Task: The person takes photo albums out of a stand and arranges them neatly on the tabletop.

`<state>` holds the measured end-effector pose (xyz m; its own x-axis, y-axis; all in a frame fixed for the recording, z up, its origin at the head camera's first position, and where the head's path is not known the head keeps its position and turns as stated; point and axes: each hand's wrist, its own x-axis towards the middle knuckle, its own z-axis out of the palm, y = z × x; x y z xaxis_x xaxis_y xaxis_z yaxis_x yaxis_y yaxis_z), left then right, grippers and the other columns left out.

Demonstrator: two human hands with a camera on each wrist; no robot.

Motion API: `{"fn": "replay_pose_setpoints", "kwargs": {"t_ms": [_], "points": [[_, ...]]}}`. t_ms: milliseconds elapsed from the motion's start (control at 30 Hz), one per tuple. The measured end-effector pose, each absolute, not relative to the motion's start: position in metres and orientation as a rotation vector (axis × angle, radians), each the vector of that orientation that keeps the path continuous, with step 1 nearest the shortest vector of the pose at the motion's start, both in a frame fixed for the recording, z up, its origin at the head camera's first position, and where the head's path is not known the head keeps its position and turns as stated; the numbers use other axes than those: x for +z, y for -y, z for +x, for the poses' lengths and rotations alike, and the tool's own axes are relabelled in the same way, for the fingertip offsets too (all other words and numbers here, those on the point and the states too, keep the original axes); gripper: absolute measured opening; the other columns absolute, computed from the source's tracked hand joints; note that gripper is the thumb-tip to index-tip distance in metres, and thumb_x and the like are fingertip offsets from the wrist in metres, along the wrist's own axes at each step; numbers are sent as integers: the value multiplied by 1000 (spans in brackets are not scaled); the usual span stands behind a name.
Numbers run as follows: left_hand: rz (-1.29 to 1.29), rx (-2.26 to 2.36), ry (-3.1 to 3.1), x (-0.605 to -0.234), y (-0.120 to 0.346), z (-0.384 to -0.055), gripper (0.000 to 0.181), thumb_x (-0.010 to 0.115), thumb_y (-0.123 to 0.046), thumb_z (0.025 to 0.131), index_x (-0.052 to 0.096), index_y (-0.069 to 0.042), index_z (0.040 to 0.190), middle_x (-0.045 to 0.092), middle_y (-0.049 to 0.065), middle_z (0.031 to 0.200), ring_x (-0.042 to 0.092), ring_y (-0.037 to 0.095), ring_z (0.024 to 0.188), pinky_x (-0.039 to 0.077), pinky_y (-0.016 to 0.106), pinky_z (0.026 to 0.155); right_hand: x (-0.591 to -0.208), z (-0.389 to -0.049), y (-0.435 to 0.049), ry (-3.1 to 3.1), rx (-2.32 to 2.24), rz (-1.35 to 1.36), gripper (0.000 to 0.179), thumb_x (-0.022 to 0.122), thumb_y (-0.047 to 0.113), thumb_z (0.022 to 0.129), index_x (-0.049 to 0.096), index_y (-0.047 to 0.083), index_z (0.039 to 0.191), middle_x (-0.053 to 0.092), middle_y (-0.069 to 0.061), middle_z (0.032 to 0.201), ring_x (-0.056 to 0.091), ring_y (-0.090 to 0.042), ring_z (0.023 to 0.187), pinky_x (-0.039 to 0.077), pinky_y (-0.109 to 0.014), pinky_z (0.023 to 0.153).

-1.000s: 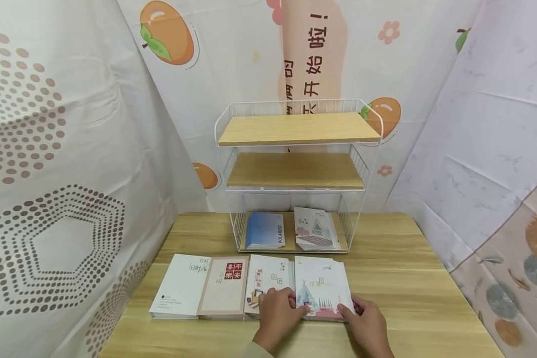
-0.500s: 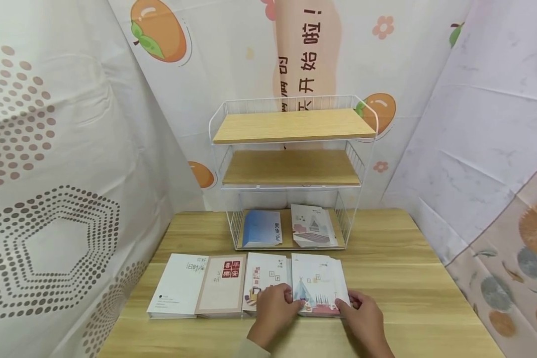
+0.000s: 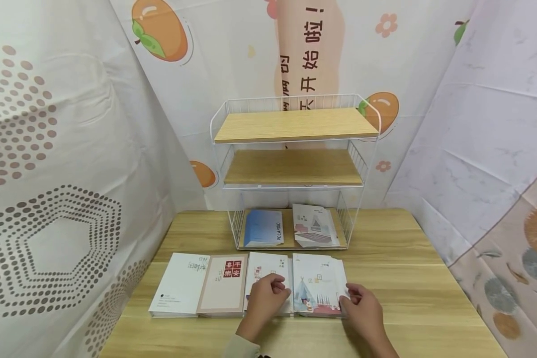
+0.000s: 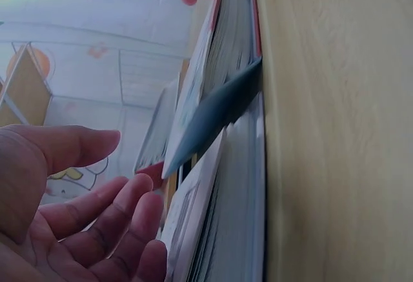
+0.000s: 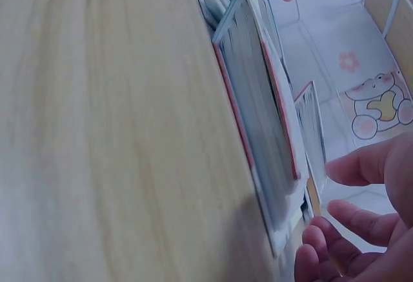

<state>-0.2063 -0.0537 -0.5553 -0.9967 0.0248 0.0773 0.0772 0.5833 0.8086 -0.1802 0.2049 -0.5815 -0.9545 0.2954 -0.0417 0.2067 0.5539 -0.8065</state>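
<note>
In the head view, a notebook with a blue tent on its cover (image 3: 314, 271) lies at the right end of a row on the table. My right hand (image 3: 362, 311) is at its right edge; the right wrist view shows its thumb and fingers apart, gripping nothing. Over the neighbouring white notebook (image 3: 260, 261) hovers my left hand (image 3: 266, 298), its fingers loosely bent around nothing in the left wrist view. Farther left lie a beige notebook with red characters (image 3: 222, 293) and a white notebook with green characters (image 3: 179, 283). Page edges (image 5: 258, 101) of the tent notebook face the right wrist camera.
A white wire rack with wooden shelves (image 3: 295, 124) stands behind the row. Its bottom shelf bears a blue POLAROID notebook (image 3: 264, 228) and a white notebook with a grey tent (image 3: 313, 223). Printed cloth (image 3: 429, 74) hangs around the wooden table (image 3: 398, 268).
My left hand has come off the tent notebook and moved left over its neighbour. My right hand's fingers have loosened at the right edge. The notebooks stay in their row.
</note>
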Motion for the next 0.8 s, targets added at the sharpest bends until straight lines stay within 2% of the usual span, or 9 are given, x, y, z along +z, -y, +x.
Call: {"fn": "replay_pose_setpoints", "kwargs": {"t_ms": [233, 433, 800], "points": [[-73, -1346, 2746, -553, 67, -215, 25, 77, -23, 77, 70, -11, 97, 63, -8, 78, 55, 4, 69, 46, 22, 62, -573, -188, -196, 2669, 1380, -412, 37, 69, 18, 82, 64, 9, 117, 64, -10, 112, 58, -21, 93, 47, -31, 76], [-75, -1266, 2757, -552, 77, -222, 27, 77, -24, 76, 70, -11, 98, 65, -2, 84, 57, 9, 76, 47, 26, 66, -570, -197, -188, 2647, 1393, -314, 35, 70, 17, 81, 65, 8, 115, 64, -9, 110, 58, -21, 94, 48, -32, 77], [-19, -1223, 2783, -541, 98, -241, 35, 75, -25, 79, 67, -8, 109, 65, 7, 99, 60, 19, 88, 49, 35, 74, -559, -214, -159, 2670, 1321, -77, 36, 71, 12, 77, 66, 7, 112, 63, -10, 107, 60, -20, 92, 49, -37, 80]]}}
